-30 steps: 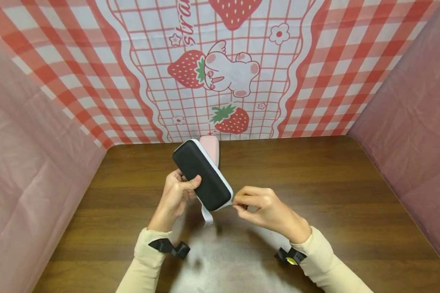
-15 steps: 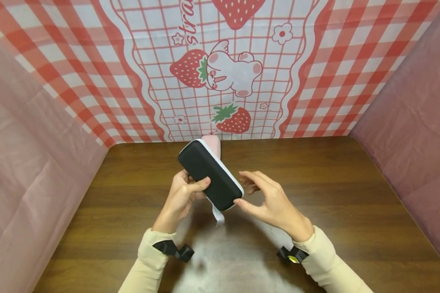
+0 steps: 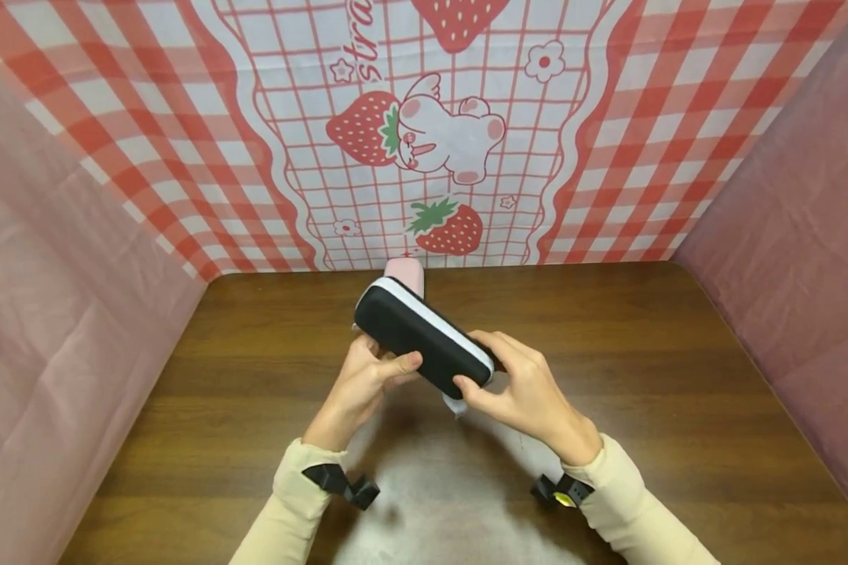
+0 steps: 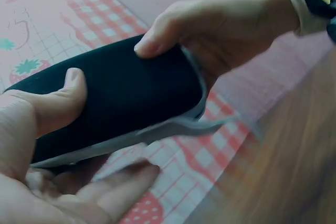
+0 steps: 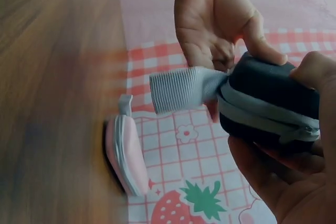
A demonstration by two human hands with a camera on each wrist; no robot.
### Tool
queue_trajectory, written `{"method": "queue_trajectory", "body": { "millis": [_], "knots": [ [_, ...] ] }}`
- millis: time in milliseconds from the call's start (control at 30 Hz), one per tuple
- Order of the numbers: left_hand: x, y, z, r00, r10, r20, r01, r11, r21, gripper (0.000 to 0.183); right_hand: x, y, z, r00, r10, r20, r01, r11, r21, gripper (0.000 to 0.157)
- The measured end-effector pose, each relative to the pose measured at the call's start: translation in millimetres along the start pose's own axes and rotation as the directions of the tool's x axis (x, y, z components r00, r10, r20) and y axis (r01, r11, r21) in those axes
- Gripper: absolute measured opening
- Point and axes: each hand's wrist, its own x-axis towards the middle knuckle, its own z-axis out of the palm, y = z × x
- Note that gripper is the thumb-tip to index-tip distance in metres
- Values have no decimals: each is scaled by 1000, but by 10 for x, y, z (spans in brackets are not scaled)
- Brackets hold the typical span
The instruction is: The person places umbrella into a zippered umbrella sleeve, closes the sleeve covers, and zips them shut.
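A black oblong zip case [image 3: 413, 329] with a white zipper band [image 5: 265, 109] is held slantwise above the table between both hands. My left hand [image 3: 360, 384] grips its left long side, thumb on the black face and fingers beneath. At the lower right end my right hand [image 3: 526, 388] holds the case, thumb on the near face and fingers behind. A ribbed light strap [image 5: 176, 88] sticks out from the case's edge in the right wrist view. The zipper band runs along the case with its two halves together.
Behind the black case, a smaller pink zip case [image 3: 404, 273] with its own strap lies on the wooden table [image 3: 608, 337] against the strawberry-print cloth [image 3: 459, 141]. Pink cloth [image 3: 784, 235] hangs on both sides.
My right fingers left the zipper corner, opened out, and now hold the case's right end. The case has shifted right and tilted, showing more of its white band.
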Motion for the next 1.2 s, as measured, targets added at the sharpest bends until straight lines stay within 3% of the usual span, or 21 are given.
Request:
{"method": "queue_trajectory", "body": {
  "millis": [100, 167, 233, 300, 400, 467, 533, 600, 667, 733, 900, 967, 1100, 1167, 1200],
  "knots": [
    [23, 32, -67, 1000, -21, 19, 17, 983, 184, 54, 10, 13, -19, 1000, 12, -3, -12, 1000, -19, 48],
    [31, 76, -131, 997, -47, 61, 21, 929, 371, 52, 15, 21, -32, 1000, 16, -3, -16, 999, -30, 48],
    [28, 139, -210, 992, -82, 91, 18, 830, 558, 52, 22, 25, -49, 1000, 12, 0, -12, 999, -40, 47],
    [3, 239, -278, 993, -98, 65, 21, 689, 724, 61, 33, 28, -69, 1000, 1, 0, -1, 999, -52, 46],
    [-43, 388, -344, 997, -83, -8, 53, 556, 830, 89, 49, 31, -104, 1000, -25, 2, 25, 997, -79, 45],
    [-74, 468, -353, 998, -26, -49, 56, 511, 858, 103, 51, 38, -120, 999, -44, 8, 44, 994, -96, 45],
    [-94, 510, -341, 998, 49, -34, 6, 483, 876, 110, 45, 48, -128, 998, -54, 22, 56, 993, -107, 46],
    [-116, 528, -300, 992, 126, -3, -53, 438, 897, 115, 37, 59, -129, 997, -61, 39, 65, 992, -110, 47],
    [-137, 525, -240, 982, 187, 38, -107, 376, 920, 121, 26, 69, -125, 996, -70, 57, 76, 990, -115, 47],
    [-151, 506, -163, 972, 214, 96, -165, 331, 929, 126, 16, 72, -120, 994, -79, 77, 88, 989, -118, 47],
    [-198, 412, 17, 946, 179, 269, -309, 253, 917, 121, -9, 55, -86, 984, -127, 128, 142, 983, -119, 48],
    [-224, 366, 61, 935, 153, 321, -348, 208, 914, 116, -19, 45, -69, 978, -155, 142, 172, 978, -119, 47],
    [-262, 311, 110, 916, 113, 384, -396, 108, 912, 104, -22, 22, -49, 965, -206, 161, 223, 970, -100, 48],
    [-258, 307, 136, 914, 87, 397, -404, 76, 912, 99, -10, 11, -45, 961, -224, 165, 239, 968, -80, 49],
    [-250, 308, 151, 911, 72, 405, -410, 73, 909, 97, -2, 5, -45, 958, -232, 166, 246, 967, -70, 49]
  ]
}}
